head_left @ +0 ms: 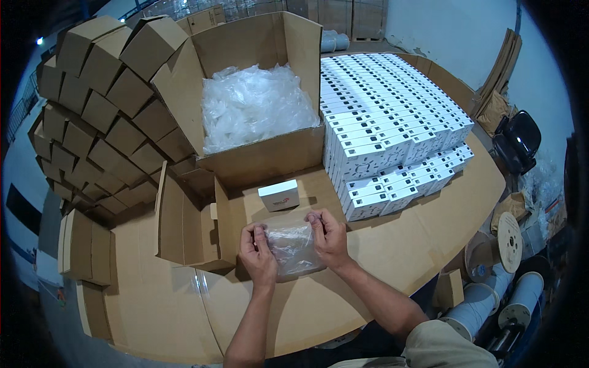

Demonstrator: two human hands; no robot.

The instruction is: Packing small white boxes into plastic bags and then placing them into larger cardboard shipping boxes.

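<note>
A clear plastic bag (pixel 296 248) is stretched between my two hands above the cardboard-covered table. My left hand (pixel 257 254) pinches its left upper corner, and my right hand (pixel 330 238) pinches the right one. Just beyond the bag, a small white box (pixel 279 196) stands by itself on the table. To the left of my left hand is an open brown carton (pixel 195 230) with its flaps up; most of its inside is in shadow. Whether the bag holds anything is hard to see, but it looks flat and see-through.
Behind stands a large open carton (pixel 261 150) heaped with clear plastic bags (pixel 254 104). White boxes (pixel 374 153) are stacked in rows at the right. Many brown cartons (pixel 101 129) pile up at the left. Cable spools (pixel 509 242) and a black chair (pixel 518 141) stand beyond the table's right edge.
</note>
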